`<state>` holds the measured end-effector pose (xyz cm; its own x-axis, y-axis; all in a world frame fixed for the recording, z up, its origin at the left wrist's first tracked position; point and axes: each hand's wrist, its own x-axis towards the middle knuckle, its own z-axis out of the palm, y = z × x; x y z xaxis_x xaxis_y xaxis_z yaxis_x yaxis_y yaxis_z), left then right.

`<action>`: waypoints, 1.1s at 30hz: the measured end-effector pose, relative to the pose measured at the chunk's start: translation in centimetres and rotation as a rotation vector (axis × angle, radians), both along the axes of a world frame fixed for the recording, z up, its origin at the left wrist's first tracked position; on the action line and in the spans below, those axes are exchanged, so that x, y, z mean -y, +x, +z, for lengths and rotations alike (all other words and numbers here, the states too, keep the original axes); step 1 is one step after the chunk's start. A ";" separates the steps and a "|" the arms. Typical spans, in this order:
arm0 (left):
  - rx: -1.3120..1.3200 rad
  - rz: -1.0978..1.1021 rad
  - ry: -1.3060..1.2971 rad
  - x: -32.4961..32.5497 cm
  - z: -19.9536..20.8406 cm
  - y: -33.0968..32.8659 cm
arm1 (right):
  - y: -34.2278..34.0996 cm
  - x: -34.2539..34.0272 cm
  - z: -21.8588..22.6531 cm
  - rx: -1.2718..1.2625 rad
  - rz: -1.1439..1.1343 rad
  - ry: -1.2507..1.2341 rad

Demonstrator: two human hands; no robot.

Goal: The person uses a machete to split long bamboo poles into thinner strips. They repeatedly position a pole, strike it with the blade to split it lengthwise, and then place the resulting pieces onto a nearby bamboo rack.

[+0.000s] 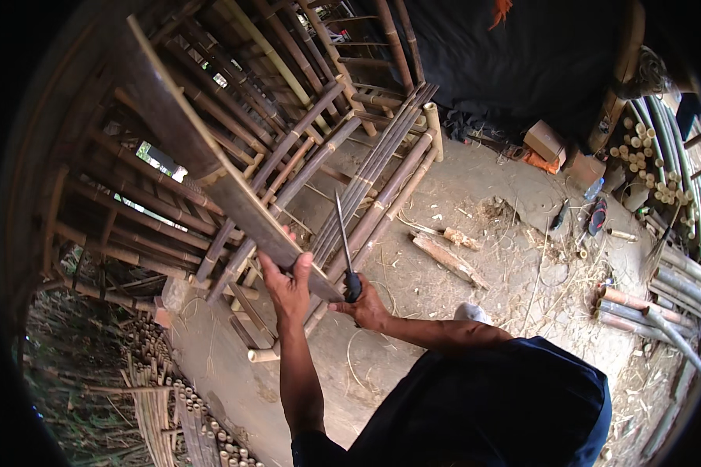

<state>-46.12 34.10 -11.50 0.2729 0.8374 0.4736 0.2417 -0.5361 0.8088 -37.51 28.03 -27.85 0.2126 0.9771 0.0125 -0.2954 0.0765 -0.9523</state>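
My left hand (287, 288) is closed around the lower part of a long, wide split bamboo strip (245, 206), its thumb on the near edge. The strip slants from the upper left down toward my right hand (368, 307). That hand grips the black handle of a knife (343, 233), whose narrow blade points up and away. The thumb of my right hand lies at the strip's lower end. Behind the strip stands a bamboo bench frame (366, 183) with a seat of parallel slats, partly hidden by the strip and my hands.
More bamboo furniture frames (288, 62) are stacked at the upper left. Bamboo offcuts (448, 259) and shavings lie on the dirt floor. Bundled poles (646, 148), a cardboard box (544, 142) and cut lengths (631, 307) are at the right. Cut bamboo stems (202, 420) lie at the lower left.
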 end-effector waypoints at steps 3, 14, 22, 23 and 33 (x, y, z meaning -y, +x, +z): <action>0.129 -0.063 0.051 2.4 -0.5 -0.1 | 2.3 2.0 -0.6 0.090 0.119 0.098; 0.056 -0.040 0.055 11.1 -0.4 3.6 | 7.2 9.6 1.5 0.541 0.123 0.021; 0.027 0.062 0.047 12.8 0.2 2.8 | 7.7 10.6 -0.4 0.496 0.115 0.064; 0.047 0.049 0.060 12.5 0.1 2.3 | 8.4 9.9 -1.6 0.318 0.248 0.079; 0.097 0.168 0.091 11.5 -0.3 -4.7 | 10.7 9.6 1.5 0.125 0.322 0.122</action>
<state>-50.82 22.59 -11.77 0.0822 0.8200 0.5665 0.2572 -0.5666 0.7828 -26.76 18.40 -26.37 -0.1163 0.9833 0.1399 -0.2049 0.1141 -0.9721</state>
